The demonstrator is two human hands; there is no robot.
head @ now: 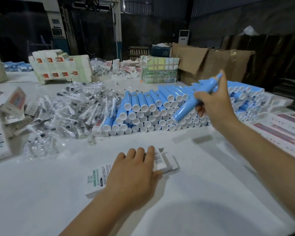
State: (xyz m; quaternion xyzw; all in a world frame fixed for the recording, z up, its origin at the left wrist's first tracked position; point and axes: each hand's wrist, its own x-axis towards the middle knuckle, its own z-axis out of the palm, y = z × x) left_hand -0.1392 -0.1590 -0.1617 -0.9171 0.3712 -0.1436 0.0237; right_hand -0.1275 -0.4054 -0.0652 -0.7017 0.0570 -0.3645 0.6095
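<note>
Nearest, a white cloth-covered table [194,193] is spread across the foreground. On it a flat white printed carton [99,179] is pressed down by the left hand [134,174], whose fingers are laid straight over it. Further out, raised above the surface, a glossy blue plastic toothbrush handle [184,110] is gripped, tilted, in the curled fingers of the right hand [213,106], just over a stacked row of blue handles with white end caps [152,113]. Left of the row a heap of clear-bagged brush heads [71,109] is piled. Beyond, bundles of folded printed cartons [61,68] and brown cardboard sheets [211,63] are seen at the far edge. A white floor-standing air conditioner [183,36] is set against the dark back wall [152,31].
</note>
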